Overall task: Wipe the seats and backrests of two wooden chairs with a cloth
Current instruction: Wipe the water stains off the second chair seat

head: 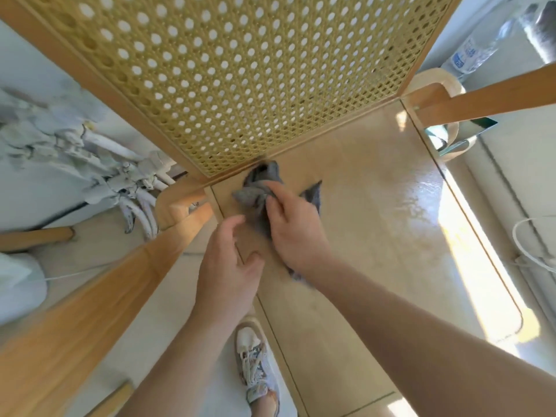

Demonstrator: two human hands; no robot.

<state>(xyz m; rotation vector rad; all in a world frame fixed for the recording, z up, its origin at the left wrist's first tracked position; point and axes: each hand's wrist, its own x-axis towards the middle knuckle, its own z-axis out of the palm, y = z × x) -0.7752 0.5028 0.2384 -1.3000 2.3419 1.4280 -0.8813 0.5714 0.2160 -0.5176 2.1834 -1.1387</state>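
Here the right hand (pixel 296 233) gripped the bunched cloth (pixel 258 183) at the seat's (pixel 376 206) back-left corner, under the backrest (pixel 240 70). The left hand (pixel 228 263) hovered loose, holding nothing. The stroke probably wanted firm pressure into that seam.

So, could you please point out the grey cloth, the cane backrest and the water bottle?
grey cloth (pixel 259 181): head view, its bunched upper end.
cane backrest (pixel 240 73): head view, middle of the woven panel.
water bottle (pixel 464 57): head view, on its label.
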